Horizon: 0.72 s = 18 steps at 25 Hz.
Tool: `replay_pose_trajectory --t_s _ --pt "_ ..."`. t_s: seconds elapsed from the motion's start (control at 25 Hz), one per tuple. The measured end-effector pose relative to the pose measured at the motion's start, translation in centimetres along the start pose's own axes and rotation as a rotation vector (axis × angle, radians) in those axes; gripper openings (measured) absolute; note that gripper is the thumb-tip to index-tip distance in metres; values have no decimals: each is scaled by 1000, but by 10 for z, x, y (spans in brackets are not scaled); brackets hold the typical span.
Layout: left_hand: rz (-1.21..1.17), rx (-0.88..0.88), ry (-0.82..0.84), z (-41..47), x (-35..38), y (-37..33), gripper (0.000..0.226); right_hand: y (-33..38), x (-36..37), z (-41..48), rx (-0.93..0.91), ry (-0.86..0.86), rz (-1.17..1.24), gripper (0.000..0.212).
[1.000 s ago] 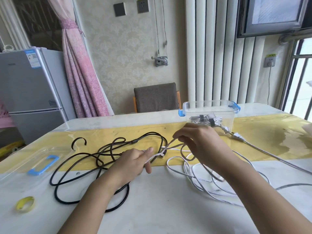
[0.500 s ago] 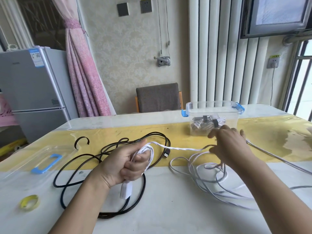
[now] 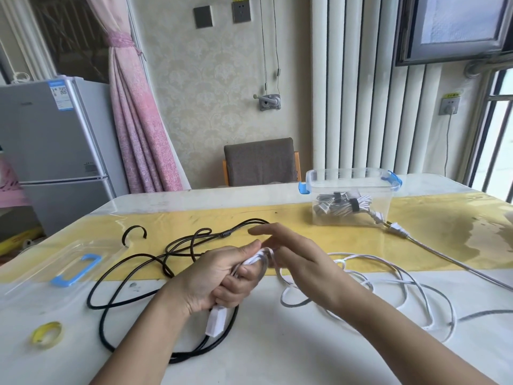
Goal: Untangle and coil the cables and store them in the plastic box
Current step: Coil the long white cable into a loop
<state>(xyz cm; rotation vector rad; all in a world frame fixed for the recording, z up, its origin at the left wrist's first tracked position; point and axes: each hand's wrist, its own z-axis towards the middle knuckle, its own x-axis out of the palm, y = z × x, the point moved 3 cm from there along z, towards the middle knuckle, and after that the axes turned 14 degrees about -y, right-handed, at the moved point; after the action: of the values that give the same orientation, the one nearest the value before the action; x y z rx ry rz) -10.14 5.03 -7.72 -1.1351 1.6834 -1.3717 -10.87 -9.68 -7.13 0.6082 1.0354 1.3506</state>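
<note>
My left hand (image 3: 219, 276) is closed around a white flat cable, whose white plug end (image 3: 216, 321) hangs below the fist. My right hand (image 3: 294, 257) is right beside it, fingers extended, laying the white cable over the left hand's fingers. The rest of the white cable (image 3: 388, 287) lies in loose loops on the table to the right. A black cable (image 3: 155, 270) sprawls in tangled loops to the left and under my hands. The clear plastic box (image 3: 350, 177) with blue latches stands at the back right and holds coiled grey-white cables with black straps.
The box's clear lid with a blue handle (image 3: 75, 269) lies at the left. A yellow tape roll (image 3: 45, 334) sits near the front left edge. A grey cable with a plug (image 3: 397, 228) runs off to the right. A chair (image 3: 259, 161) stands behind the table.
My right hand came back from near the box to my left hand, bringing the white cable around it. The left hand keeps its grip on the cable.
</note>
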Motion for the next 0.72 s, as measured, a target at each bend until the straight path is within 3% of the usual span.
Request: replay_pose_trajectory --t_s 0.08,0.24,0.36,0.48,0.56,0.72 --pt "54 -15 -26 -1 2 0 48 -2 2 -1 145 -24 58 25" --pt "166 -12 -115 0 4 1 50 -4 3 -1 326 15 74 32" --pt "157 -2 -171 2 3 3 48 -2 1 2 183 2 -72 18" --pt "159 -3 -125 3 1 4 44 1 -11 8 25 -136 -115 8" --pt "28 -31 6 5 1 5 42 2 -20 12 -31 -209 -108 10" --pt "-366 -20 328 11 2 -1 25 -1 -24 14 -257 -294 -369 10"
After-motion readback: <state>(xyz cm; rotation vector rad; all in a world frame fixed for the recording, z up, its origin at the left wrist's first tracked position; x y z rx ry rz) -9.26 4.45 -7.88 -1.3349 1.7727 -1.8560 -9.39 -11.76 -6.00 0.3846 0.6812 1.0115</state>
